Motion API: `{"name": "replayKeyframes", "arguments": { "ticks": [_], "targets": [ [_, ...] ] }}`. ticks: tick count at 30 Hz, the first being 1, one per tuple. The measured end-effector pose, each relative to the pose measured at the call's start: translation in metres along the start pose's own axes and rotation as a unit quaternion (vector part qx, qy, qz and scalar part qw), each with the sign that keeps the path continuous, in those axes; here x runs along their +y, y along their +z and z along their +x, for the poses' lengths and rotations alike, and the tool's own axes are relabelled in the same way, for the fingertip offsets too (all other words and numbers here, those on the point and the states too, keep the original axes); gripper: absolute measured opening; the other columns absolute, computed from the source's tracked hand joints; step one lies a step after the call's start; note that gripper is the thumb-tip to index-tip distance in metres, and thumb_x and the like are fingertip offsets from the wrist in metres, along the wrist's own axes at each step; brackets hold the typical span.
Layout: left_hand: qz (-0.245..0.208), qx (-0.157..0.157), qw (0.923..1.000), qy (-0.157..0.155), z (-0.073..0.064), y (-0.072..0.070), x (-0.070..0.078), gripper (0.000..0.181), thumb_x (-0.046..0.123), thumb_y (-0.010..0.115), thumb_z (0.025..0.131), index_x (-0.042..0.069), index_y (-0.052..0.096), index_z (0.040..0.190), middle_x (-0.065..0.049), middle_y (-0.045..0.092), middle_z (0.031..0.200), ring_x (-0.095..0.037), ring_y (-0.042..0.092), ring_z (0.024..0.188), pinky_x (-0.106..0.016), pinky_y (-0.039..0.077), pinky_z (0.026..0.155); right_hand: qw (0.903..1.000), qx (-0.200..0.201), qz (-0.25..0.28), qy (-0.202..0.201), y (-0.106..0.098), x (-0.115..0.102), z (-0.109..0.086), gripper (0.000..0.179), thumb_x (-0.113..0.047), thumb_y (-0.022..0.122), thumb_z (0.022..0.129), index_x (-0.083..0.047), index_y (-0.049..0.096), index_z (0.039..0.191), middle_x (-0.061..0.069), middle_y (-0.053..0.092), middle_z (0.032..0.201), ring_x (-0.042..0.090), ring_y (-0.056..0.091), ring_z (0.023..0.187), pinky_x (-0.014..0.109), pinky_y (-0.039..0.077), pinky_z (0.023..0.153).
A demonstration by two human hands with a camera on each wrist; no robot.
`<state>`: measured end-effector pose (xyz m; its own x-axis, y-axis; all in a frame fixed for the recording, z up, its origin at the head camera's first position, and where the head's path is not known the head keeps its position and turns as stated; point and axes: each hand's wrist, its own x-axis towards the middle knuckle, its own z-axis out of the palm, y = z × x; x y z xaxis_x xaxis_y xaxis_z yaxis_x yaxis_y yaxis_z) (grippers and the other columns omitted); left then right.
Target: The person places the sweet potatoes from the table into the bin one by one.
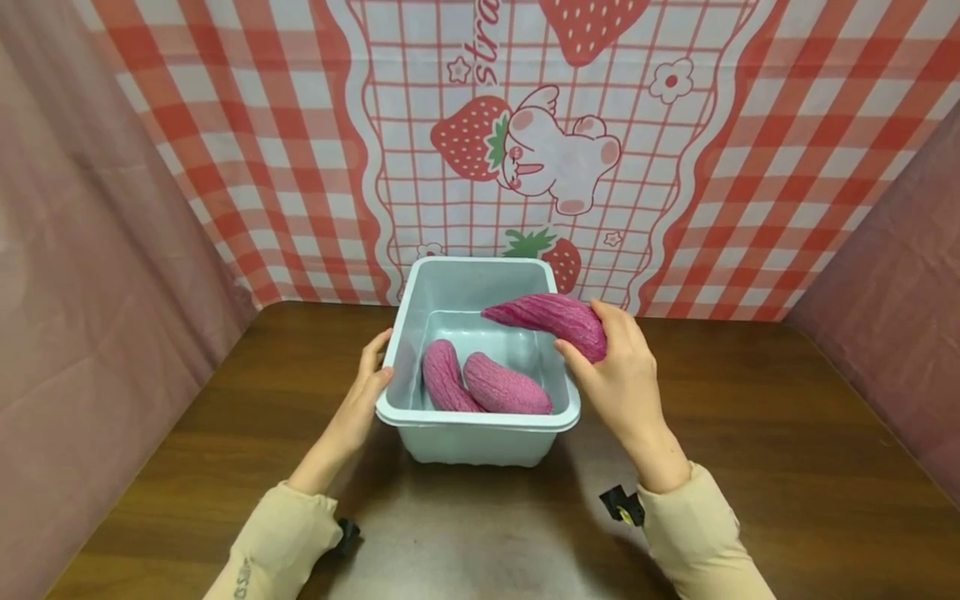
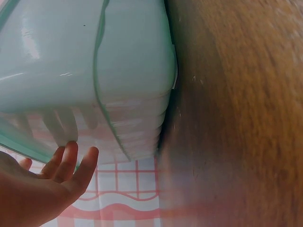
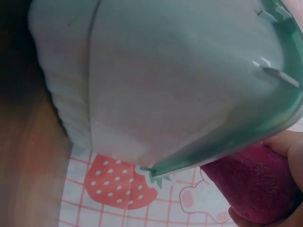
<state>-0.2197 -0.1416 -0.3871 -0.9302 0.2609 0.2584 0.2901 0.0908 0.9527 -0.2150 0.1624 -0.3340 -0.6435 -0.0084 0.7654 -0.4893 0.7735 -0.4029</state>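
Note:
A pale blue plastic bin point(image 1: 480, 442) stands on the table with two pink-purple sweet potatoes inside: a curved one point(image 1: 444, 371) at the left and a thicker one point(image 1: 506, 387) beside it. My right hand point(image 1: 626, 383) grips the blunt end of a darker magenta sweet potato point(image 1: 551, 317) between thumb and fingers. Its pointed tip reaches left over the bin's opening; the right wrist view has this sweet potato point(image 3: 260, 182) just past the rim. At the bin's left side, my left hand point(image 1: 360, 404) rests against the rim, its fingers point(image 2: 85, 170) fairly straight along the outer wall.
The brown wooden table point(image 1: 262, 433) runs under the bin. Behind it hangs a red-and-white checked cloth point(image 1: 720, 208) with strawberry prints. Pinkish curtains close off the left point(image 1: 97, 292) and right sides. Black straps sit near both sleeve cuffs.

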Motion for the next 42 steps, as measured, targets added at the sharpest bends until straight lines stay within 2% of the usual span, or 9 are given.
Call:
{"name": "replayKeyframes", "arguments": {
  "ticks": [8, 14, 20, 31, 36, 42],
  "targets": [
    [-0.002, -0.001, 1.0, 0.002, 0.0, 0.0, 0.002, 0.055, 0.021, 0.03, 0.092, 0.012, 0.012, 0.144, -0.024, 0.028, 0.128, -0.037, 0.035, 0.114, -0.045, 0.037, 0.089, 0.9993, -0.025, -0.027, -0.007, 0.007, -0.013, 0.006, 0.06, -0.023, 0.077, 0.071, 0.004, 0.054, 0.119, 0.019, 0.057, 0.11, 0.032, 0.052, 0.101, 0.046, 0.042, 0.084],
    [-0.001, 0.0, 1.0, 0.003, 0.001, 0.0, 0.002, 0.055, 0.021, 0.03, 0.092, 0.012, 0.012, 0.144, -0.024, 0.027, 0.128, -0.036, 0.034, 0.114, -0.046, 0.036, 0.09, 0.9973, -0.044, -0.057, -0.018, 0.013, -0.02, 0.009, 0.055, -0.026, 0.073, 0.076, -0.003, 0.055, 0.122, 0.016, 0.054, 0.117, 0.031, 0.049, 0.106, 0.046, 0.043, 0.087],
    [0.005, 0.0, 1.0, 0.002, 0.0, -0.001, 0.002, 0.055, 0.022, 0.03, 0.092, 0.012, 0.012, 0.144, -0.024, 0.027, 0.13, -0.036, 0.033, 0.116, -0.049, 0.034, 0.092, 0.9959, -0.066, -0.059, -0.017, 0.017, -0.026, 0.01, 0.048, -0.027, 0.071, 0.078, -0.009, 0.058, 0.12, 0.017, 0.052, 0.117, 0.032, 0.048, 0.107, 0.048, 0.043, 0.086],
    [0.001, -0.002, 1.0, 0.002, -0.001, -0.001, 0.001, 0.056, 0.022, 0.031, 0.092, 0.012, 0.012, 0.144, -0.024, 0.028, 0.129, -0.036, 0.035, 0.115, -0.045, 0.036, 0.09, 0.9926, -0.107, -0.057, -0.009, 0.026, -0.033, 0.013, 0.048, -0.027, 0.069, 0.08, -0.006, 0.057, 0.121, 0.017, 0.051, 0.116, 0.033, 0.046, 0.11, 0.048, 0.042, 0.088],
    [-0.001, -0.003, 1.0, 0.004, 0.0, 0.0, 0.001, 0.056, 0.023, 0.031, 0.092, 0.012, 0.011, 0.144, -0.025, 0.028, 0.13, -0.037, 0.035, 0.114, -0.048, 0.036, 0.091, 0.9905, -0.127, -0.052, -0.005, 0.027, -0.034, 0.014, 0.049, -0.026, 0.069, 0.08, -0.004, 0.056, 0.122, 0.017, 0.05, 0.117, 0.033, 0.045, 0.11, 0.047, 0.04, 0.091],
    [-0.001, -0.002, 1.0, -0.002, 0.0, -0.001, 0.0, 0.056, 0.024, 0.03, 0.092, 0.013, 0.011, 0.144, -0.026, 0.026, 0.13, -0.039, 0.034, 0.115, -0.05, 0.035, 0.092, 0.9886, -0.138, -0.054, -0.027, 0.031, -0.034, 0.016, 0.049, -0.026, 0.068, 0.08, -0.003, 0.055, 0.121, 0.017, 0.051, 0.116, 0.033, 0.046, 0.106, 0.045, 0.041, 0.089]
  ]
}}
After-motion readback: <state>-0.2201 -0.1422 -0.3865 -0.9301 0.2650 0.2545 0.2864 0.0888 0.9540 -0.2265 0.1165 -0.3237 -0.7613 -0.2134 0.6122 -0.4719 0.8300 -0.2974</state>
